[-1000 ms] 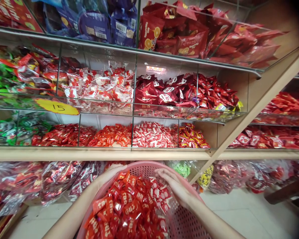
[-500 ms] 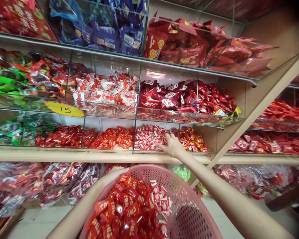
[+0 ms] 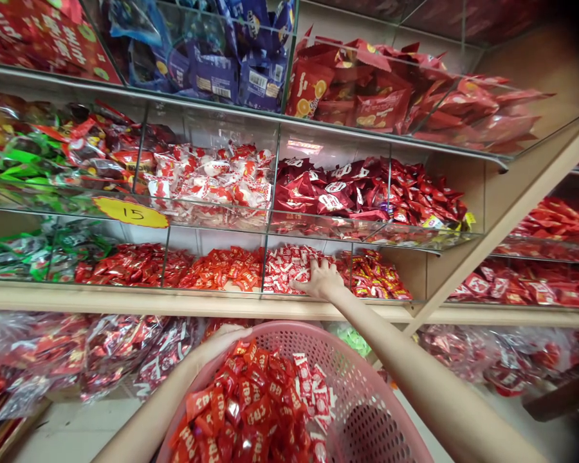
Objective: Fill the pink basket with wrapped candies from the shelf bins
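Note:
A pink perforated basket [image 3: 367,418] sits low in front of me, heaped with small red candy packets [image 3: 251,411] and a few red-and-white ones. My left hand [image 3: 217,344] grips the basket's far rim, fingers curled over it. My right hand [image 3: 321,280] reaches up into the lower shelf bin of red-and-white candy packets [image 3: 289,267]. Its fingers are spread and lie on the pile, the thumb pointing left. Whether anything is under the palm is hidden.
Glass-fronted shelf bins hold red, green, white and blue sweets; a yellow "15" price tag [image 3: 130,212] hangs at left. A wooden shelf edge [image 3: 125,302] runs across. Clear bags of sweets [image 3: 110,350] lie below it. A slanted wooden post [image 3: 502,212] stands at right.
My right hand left the basket, rose to the shelf bin, then slid slightly left and settled onto the red-and-white packets. The left hand stayed on the rim.

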Available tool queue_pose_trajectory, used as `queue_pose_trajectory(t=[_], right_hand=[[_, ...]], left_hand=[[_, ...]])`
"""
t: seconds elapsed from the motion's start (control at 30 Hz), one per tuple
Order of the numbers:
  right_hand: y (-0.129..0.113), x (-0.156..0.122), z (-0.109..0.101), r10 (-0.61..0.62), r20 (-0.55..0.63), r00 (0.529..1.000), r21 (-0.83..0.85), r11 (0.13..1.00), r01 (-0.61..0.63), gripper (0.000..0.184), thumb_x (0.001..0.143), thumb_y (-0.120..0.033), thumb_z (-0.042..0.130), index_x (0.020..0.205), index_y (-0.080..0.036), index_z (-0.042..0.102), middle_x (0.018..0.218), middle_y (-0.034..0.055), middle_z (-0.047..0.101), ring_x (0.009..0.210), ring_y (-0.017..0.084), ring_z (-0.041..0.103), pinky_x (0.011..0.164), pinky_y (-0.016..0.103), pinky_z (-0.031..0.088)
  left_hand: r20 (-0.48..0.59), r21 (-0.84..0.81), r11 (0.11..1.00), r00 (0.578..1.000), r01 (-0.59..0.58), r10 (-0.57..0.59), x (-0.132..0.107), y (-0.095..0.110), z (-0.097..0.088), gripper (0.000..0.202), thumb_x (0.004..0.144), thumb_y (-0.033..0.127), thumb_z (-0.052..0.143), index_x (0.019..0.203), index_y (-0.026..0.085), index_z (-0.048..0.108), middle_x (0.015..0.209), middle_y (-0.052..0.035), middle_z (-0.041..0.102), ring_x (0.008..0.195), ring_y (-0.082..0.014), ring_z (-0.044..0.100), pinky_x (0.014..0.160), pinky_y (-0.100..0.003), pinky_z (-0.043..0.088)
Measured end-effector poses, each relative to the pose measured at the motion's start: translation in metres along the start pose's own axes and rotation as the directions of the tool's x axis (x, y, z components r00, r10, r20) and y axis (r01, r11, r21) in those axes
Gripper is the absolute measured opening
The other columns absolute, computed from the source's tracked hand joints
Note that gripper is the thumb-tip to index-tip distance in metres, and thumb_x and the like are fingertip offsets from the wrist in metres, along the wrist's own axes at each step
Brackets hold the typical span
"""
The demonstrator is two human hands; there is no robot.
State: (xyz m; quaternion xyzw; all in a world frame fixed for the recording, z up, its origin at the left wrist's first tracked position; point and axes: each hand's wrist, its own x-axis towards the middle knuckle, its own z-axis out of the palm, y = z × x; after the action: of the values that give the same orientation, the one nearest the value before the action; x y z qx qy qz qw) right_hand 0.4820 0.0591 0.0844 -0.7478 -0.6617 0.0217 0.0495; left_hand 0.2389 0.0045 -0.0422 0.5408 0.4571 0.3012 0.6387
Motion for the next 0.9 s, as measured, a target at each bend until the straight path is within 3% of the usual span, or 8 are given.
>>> queue_pose_trajectory(t=[0.3, 0.6, 0.9], right_hand=[[0.006, -0.011, 0.007, -0.102, -0.137, 0.985, -0.051, 0.994, 0.096, 0.069, 0.068, -0.065, 0.042, 0.117, -0.016, 0.039, 0.115, 0.0166, 0.039, 0.109, 0.032, 0.033, 0.08, 0.047, 0.035], [0.006, -0.012, 0.008, -0.064, -0.064, 0.996, 0.057, 0.996, 0.068, 0.073, 0.067, -0.063, 0.047, 0.12, -0.016, 0.034, 0.122, 0.018, 0.032, 0.111, 0.034, 0.034, 0.081, 0.044, 0.035], [0.012, -0.013, 0.013, -0.17, -0.271, 0.947, 0.043, 0.981, 0.188, 0.042, 0.077, -0.044, 0.044, 0.11, -0.017, 0.041, 0.105, 0.012, 0.049, 0.097, 0.024, 0.047, 0.076, 0.031, 0.035]], left_hand=[[0.014, 0.006, 1.0, 1.0, -0.004, 0.004, -0.001, 0.003, 0.002, 0.04, 0.066, 0.051, 0.058, 0.077, 0.014, 0.066, 0.078, -0.0045, 0.068, 0.075, -0.0195, 0.06, 0.071, -0.026, 0.041], [0.048, -0.054, 0.998, 0.998, 0.029, -0.027, 0.001, -0.002, 0.0, 0.037, 0.067, 0.049, 0.058, 0.079, 0.014, 0.065, 0.076, -0.005, 0.068, 0.069, -0.0189, 0.06, 0.067, -0.027, 0.042], [0.02, -0.023, 1.0, 1.0, 0.008, -0.008, -0.002, 0.003, 0.002, 0.039, 0.064, 0.051, 0.059, 0.075, 0.014, 0.065, 0.075, -0.004, 0.067, 0.072, -0.0188, 0.059, 0.069, -0.026, 0.041]])
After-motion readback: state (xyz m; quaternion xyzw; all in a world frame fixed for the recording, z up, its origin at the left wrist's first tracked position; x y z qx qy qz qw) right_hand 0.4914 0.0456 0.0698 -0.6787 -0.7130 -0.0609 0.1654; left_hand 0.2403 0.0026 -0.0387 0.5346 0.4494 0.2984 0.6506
